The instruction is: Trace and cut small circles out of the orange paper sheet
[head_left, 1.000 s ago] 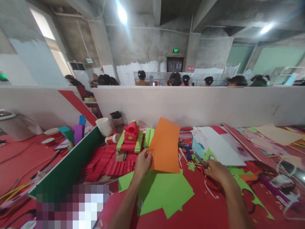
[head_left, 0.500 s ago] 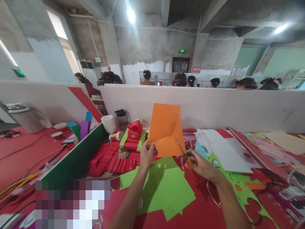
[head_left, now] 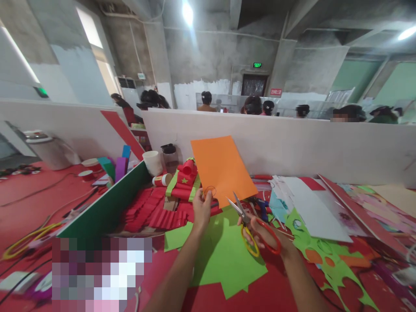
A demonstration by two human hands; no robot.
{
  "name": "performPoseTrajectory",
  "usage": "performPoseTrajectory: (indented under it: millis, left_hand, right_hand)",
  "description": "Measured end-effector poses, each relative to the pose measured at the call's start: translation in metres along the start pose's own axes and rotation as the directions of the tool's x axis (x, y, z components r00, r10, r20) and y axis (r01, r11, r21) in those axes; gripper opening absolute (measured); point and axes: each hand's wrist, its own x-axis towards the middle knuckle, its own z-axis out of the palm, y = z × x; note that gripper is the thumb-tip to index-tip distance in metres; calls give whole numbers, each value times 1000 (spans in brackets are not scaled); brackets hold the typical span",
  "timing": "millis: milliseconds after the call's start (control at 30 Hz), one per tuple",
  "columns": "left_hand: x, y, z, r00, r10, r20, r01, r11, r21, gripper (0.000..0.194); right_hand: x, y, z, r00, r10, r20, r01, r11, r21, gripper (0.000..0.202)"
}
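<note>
My left hand (head_left: 202, 207) pinches the lower left corner of an orange sheet of paper (head_left: 222, 167), which stands tilted above the table. A thin dark circle outline shows on the sheet beside my thumb. In my right hand (head_left: 260, 232) is a pair of scissors (head_left: 242, 212) with one yellow and one red handle. Their blades are parted and point up and left, close to the sheet's lower edge. Below both hands lie several overlapping light green sheets (head_left: 227, 255).
Folded red paper pieces (head_left: 143, 210) and a red-and-green paper model (head_left: 185, 180) sit left of the sheet. A green divider (head_left: 104, 197) runs along the left. Green paper offcuts (head_left: 320, 247) and white sheets (head_left: 312, 208) lie right. A white partition (head_left: 292, 147) stands behind, people beyond it.
The orange sheet has turned and leans leftward at its top. My right hand has drawn down and left, and the scissors, narrow before, now show parted blades and both handles.
</note>
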Motion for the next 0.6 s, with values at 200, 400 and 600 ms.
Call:
performPoseTrajectory:
  millis: [200,400,600]
  left_hand:
    - [1,-4,-1,998,48,-40,-47,999,13,31]
    - [-7,11,2,1000,7,-3,-7,999,-31,39]
    - [-18,20,9,1000,8,-22,-9,999,-48,38]
  right_hand:
    - [0,-8,18,994,54,91,-47,996,-72,57]
    - [7,-2,31,995,85,50,-83,995,-56,58]
    - [17,3,44,998,51,-39,-52,998,-33,57]
